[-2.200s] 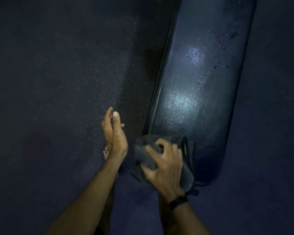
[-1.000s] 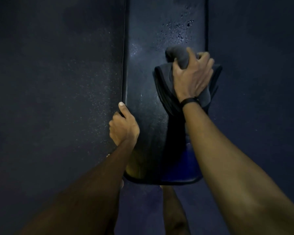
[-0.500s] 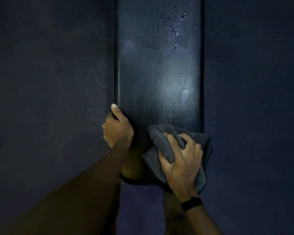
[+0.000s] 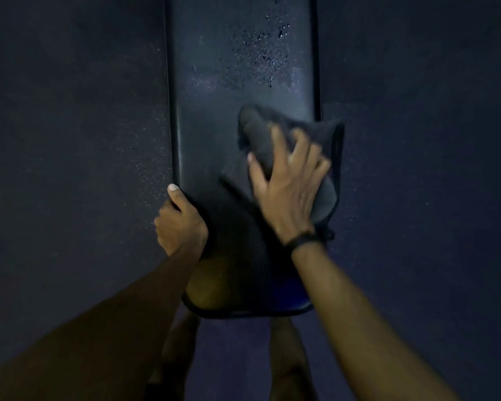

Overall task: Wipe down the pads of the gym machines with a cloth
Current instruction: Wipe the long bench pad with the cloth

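On bench pad (image 4: 214, 134), R side, your right hand (image 4: 287, 186) presses grey cloth (image 4: 327, 157) w/ fingers spread and curled into it, while left hand (image 4: 180, 224) grips pad's L edge, droplets (image 4: 261, 50) beyond cloth.

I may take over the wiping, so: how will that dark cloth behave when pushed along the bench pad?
The cloth looks soft and floppy: it bunches under the right hand and drapes over the pad edge. It probably glides easily on the smooth, droplet-speckled surface, though it may fold over itself.
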